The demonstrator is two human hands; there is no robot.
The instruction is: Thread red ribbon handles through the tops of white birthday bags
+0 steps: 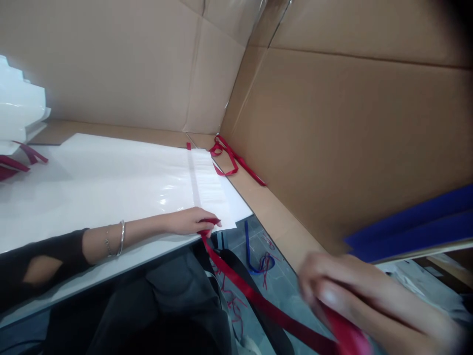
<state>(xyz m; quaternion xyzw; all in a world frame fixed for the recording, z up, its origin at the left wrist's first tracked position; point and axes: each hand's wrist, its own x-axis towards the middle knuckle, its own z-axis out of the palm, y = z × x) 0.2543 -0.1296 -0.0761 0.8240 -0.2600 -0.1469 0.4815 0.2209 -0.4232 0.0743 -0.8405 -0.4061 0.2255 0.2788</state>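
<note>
A long red ribbon (254,296) runs from the table's front edge down and across to the lower right. My left hand (194,220) rests on the white sheets near that edge, its fingers pinched on one end of the ribbon. At the lower right, my right hand (332,286), blurred by motion, is closed around another part of the same ribbon. Under my left hand lies a white plastic-covered sheet (140,177) with a faint strip (194,180) across its right part. A short red piece (188,146) sits at the strip's far end.
More red ribbon (236,160) lies loose in the corner between tall cardboard walls (354,123). White stacked sheets (22,103) and red strips (15,165) are at the left. Blue strips (414,224) stand at the right. Ribbon scraps (264,266) litter the floor.
</note>
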